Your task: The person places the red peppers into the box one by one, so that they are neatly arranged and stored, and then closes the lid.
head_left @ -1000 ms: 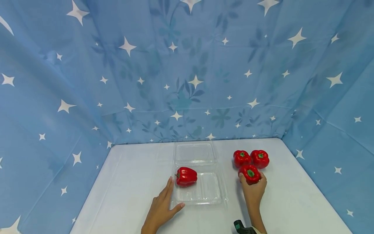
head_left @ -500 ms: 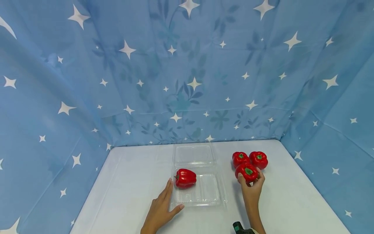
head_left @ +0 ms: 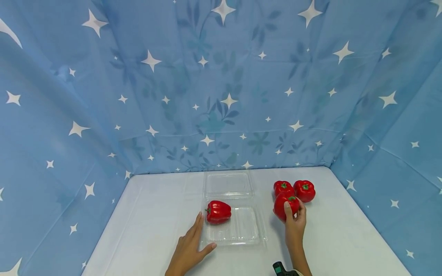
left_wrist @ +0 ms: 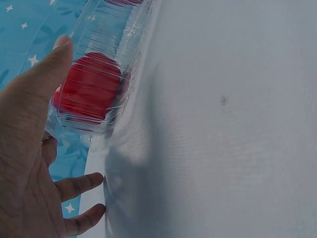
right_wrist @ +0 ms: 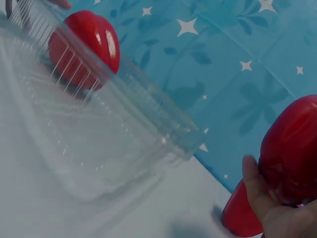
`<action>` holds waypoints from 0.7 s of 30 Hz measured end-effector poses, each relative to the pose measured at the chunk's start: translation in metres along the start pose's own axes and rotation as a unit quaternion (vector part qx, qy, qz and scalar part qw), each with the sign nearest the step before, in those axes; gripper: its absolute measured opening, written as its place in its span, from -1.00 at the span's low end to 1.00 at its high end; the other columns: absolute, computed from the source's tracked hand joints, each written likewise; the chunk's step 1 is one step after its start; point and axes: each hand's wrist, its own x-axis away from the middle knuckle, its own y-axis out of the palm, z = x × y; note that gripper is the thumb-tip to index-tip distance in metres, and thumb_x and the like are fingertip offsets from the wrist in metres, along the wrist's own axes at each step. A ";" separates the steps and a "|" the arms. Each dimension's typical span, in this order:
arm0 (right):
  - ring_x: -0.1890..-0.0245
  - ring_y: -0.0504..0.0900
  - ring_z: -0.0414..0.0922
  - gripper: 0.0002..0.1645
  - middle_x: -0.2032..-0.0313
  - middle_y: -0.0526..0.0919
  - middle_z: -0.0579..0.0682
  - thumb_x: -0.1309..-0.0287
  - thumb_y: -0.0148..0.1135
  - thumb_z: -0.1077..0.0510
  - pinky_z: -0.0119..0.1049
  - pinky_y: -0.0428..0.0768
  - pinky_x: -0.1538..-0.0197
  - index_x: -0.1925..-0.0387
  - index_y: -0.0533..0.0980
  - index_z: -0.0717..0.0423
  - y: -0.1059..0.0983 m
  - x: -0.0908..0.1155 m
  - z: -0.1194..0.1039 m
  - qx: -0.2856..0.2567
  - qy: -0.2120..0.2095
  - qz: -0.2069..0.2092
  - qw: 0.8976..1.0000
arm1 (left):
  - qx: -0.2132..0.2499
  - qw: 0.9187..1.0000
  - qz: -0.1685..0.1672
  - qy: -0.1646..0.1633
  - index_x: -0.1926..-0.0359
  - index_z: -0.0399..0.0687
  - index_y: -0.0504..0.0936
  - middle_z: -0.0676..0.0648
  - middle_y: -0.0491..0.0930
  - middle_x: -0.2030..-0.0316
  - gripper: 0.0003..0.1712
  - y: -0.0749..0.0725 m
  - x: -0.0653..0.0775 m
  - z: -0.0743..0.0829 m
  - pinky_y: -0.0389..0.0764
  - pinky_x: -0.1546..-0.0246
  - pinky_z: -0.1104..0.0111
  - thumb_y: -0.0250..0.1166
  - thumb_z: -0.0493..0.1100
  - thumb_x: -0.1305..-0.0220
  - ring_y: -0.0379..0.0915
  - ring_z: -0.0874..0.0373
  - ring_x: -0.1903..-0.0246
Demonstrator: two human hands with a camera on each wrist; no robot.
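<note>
My right hand (head_left: 295, 224) grips a red bell pepper (head_left: 284, 207) between thumb and fingers, its green stem tilted toward the upper right. Two more red peppers stand just behind it: one at the left (head_left: 282, 187) and one at the right (head_left: 304, 191). A clear plastic clamshell box (head_left: 246, 224) lies with its lid folded back. Inside its left half a red pepper (head_left: 218, 212) rests on its side, stem to the left. My left hand (head_left: 188, 245) lies along the box's left side, fingers straight and thumb spread near the front corner.
A white-covered table (head_left: 155, 207) bears everything. The clear lid (head_left: 228, 183) lies flat behind the box. Beyond the table's back edge hangs a blue curtain (head_left: 172, 115) with white stars, which also runs along both sides.
My right hand has lifted its pepper a little and turned it, so the stem has swung from facing me to the upper right. It has shifted slightly left. My left hand stays put.
</note>
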 end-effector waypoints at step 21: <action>-0.29 0.22 -0.31 0.01 -0.39 0.21 -0.02 -0.06 0.44 0.22 -0.72 0.50 0.06 -0.44 0.08 -0.04 0.015 -0.005 -0.011 0.101 -0.030 -0.091 0.990 | -0.004 1.000 0.018 0.012 -0.55 0.04 -0.03 0.02 0.02 -0.54 0.14 -0.001 0.001 0.001 0.58 0.04 -0.14 0.21 0.44 -0.14 0.32 -0.08 -0.35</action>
